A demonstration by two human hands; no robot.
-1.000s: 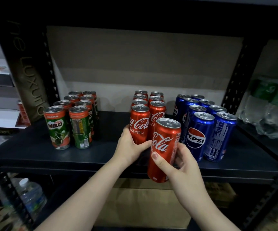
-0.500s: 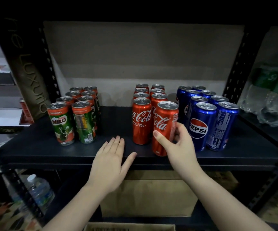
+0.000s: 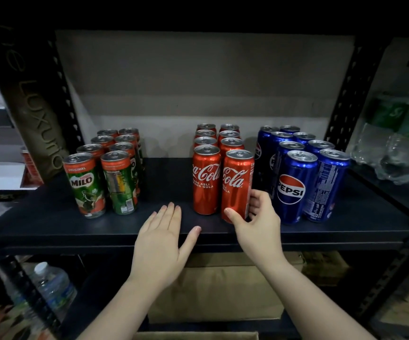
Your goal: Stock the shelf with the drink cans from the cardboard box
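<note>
Now the Coca-Cola can [image 3: 237,185] stands upright on the shelf [image 3: 39,217] at the near end of the right-hand red row, touching its neighbour; a second ago it was tilted in the air off the shelf's near edge, and half a second ago it had just landed. The right hand [image 3: 257,222] keeps its grip closed around the can's lower part, thumb on the near face and fingers behind. The left hand [image 3: 164,241], which a second ago steadied the front left red can, lies flat and open, palm down, on the near edge of the shelf, holding nothing. Readable writing: "Coca-Cola" with "RASA ASLI" and "GULA" on the red cans [image 3: 207,179], "MILO" and "ORIGINAL" on the green cans [image 3: 85,185] at the left, "PEPSI" on the blue cans [image 3: 294,185] at the right. A cardboard box [image 3: 218,293] sits on the level below.
</note>
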